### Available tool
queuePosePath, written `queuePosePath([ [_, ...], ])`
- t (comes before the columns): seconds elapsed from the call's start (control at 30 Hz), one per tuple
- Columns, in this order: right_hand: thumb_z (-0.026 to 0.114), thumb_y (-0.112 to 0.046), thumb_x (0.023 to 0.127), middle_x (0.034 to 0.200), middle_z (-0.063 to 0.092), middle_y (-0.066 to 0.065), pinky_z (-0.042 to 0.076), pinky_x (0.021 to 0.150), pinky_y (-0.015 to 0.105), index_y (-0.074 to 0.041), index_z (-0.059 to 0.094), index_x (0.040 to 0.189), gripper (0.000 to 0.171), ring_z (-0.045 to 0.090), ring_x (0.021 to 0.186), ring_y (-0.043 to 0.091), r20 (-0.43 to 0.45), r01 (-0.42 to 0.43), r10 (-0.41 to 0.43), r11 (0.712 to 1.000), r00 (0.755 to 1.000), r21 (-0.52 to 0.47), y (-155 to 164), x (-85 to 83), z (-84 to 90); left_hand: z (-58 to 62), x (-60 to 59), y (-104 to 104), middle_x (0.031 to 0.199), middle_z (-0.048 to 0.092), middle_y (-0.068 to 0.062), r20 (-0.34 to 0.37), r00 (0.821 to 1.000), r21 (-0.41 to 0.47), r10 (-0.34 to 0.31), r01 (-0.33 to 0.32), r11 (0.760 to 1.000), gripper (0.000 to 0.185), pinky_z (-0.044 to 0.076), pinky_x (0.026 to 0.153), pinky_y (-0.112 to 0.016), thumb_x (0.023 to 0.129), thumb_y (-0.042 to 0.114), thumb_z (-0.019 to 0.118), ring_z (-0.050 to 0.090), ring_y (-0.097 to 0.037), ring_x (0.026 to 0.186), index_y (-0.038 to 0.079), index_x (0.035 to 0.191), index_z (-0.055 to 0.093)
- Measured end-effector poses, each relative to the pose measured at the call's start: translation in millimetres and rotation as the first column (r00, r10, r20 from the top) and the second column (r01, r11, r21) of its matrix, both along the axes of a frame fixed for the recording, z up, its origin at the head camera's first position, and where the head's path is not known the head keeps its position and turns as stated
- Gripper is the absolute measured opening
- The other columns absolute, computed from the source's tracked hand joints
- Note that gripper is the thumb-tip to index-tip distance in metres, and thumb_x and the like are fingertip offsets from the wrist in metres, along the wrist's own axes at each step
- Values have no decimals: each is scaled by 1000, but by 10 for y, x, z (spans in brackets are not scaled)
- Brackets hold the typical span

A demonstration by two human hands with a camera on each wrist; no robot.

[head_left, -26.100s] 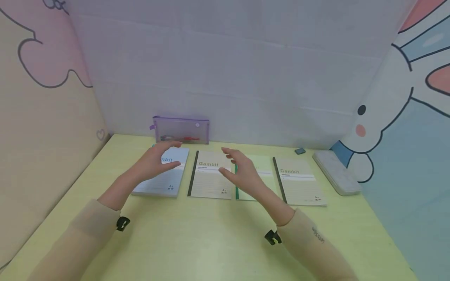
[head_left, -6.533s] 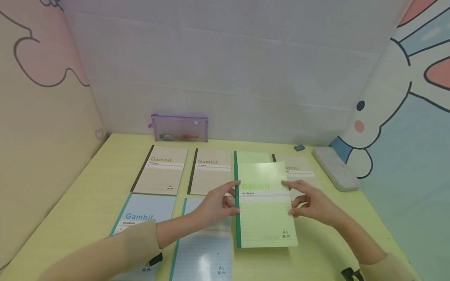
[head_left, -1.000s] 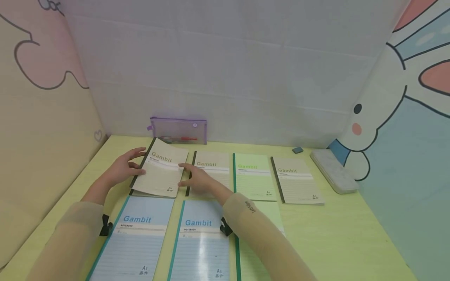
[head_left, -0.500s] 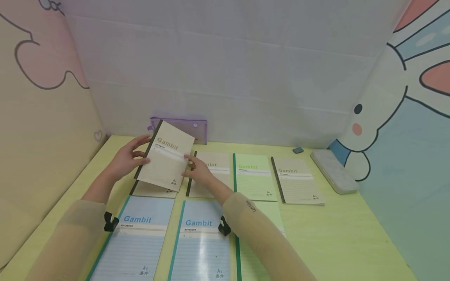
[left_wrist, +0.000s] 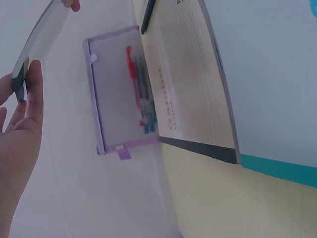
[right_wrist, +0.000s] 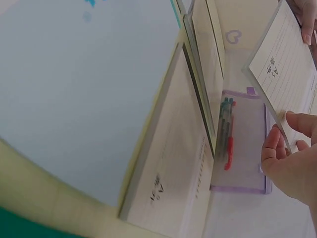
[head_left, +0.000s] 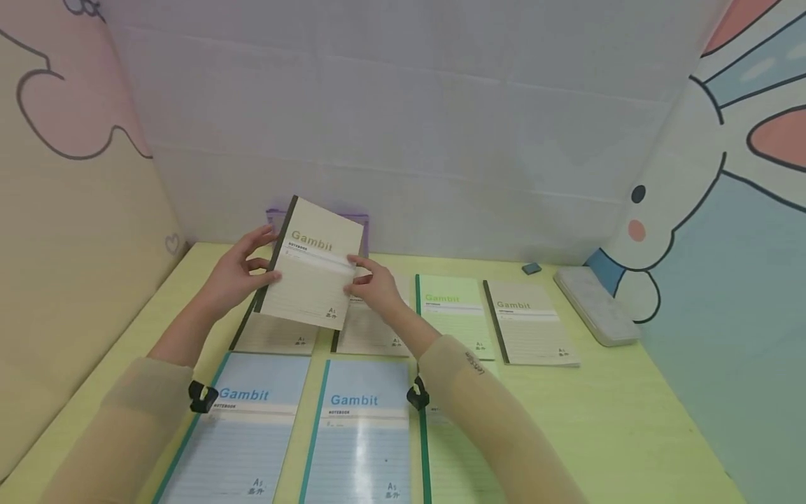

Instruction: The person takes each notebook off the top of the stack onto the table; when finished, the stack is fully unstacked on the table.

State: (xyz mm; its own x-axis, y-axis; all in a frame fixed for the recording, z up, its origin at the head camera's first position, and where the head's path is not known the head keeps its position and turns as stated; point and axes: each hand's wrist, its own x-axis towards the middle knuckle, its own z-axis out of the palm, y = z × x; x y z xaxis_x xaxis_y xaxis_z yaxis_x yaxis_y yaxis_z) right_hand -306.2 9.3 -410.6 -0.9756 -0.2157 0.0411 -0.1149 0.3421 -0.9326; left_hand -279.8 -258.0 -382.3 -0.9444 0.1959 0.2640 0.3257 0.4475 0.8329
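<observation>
A beige Gambit notebook (head_left: 311, 276) with a dark spine is held tilted above the table, its cover toward the head view. My left hand (head_left: 236, 276) grips its spine edge, thumb in front. My right hand (head_left: 380, 288) pinches the opposite edge, as the right wrist view also shows. Partly hidden beneath lies another beige notebook (head_left: 276, 337). To its right in the back row are a beige one (head_left: 371, 332), a green one (head_left: 456, 329) and a beige one (head_left: 532, 325). Nearer lie two blue notebooks (head_left: 359, 441) and a green notebook (head_left: 450, 455), partly under my right sleeve.
A purple mesh pencil case (left_wrist: 114, 89) with pens stands against the back wall, mostly behind the held notebook in the head view. A grey case (head_left: 595, 308) lies at the right edge, and a small dark block (head_left: 532, 269) near the back.
Over the last second, both hands have raised the beige notebook off the one below and moved it up and rightward. Since the oldest frame, a front row of blue and green notebooks has appeared.
</observation>
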Motion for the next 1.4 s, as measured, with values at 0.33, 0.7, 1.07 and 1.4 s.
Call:
queuePosePath([
  [0.33, 72, -7, 83, 131, 52, -3, 46, 63, 22, -26, 53, 135, 58, 59, 95, 16, -71, -17, 19, 999, 997, 28, 399, 46, 375, 321, 65, 299, 146, 38, -6, 40, 999, -4, 9, -9, 1000, 79, 50, 72, -13, 85, 10, 71, 56, -18, 98, 31, 148, 28],
  [0.7, 72, -6, 82, 136, 45, 0, 53, 78, 28, -24, 47, 140, 65, 60, 97, 18, -173, -118, 128, 991, 977, 65, 909, 214, 793, 612, 200, 657, 137, 44, -10, 46, 998, -5, -46, 46, 999, 81, 52, 74, -16, 82, 7, 72, 61, -13, 94, 21, 149, 29],
  [1.07, 73, -7, 82, 125, 45, 7, 53, 69, 23, -19, 44, 142, 68, 57, 88, 16, -206, -179, 185, 983, 961, 45, 1474, 406, 1118, 751, 317, 1109, 129, 48, -9, 51, 986, 65, -160, 156, 986, 79, 55, 81, -27, 79, 2, 74, 63, -19, 95, 22, 146, 36],
  [1.4, 72, -8, 83, 120, 46, 5, 54, 69, 21, -14, 44, 142, 66, 58, 87, 11, -260, -163, 199, 975, 945, 152, 2069, 644, 1219, 772, 535, 1579, 127, 49, -7, 22, 960, 108, -280, 276, 955, 77, 57, 77, -30, 80, -1, 72, 64, -18, 92, 26, 144, 39],
])
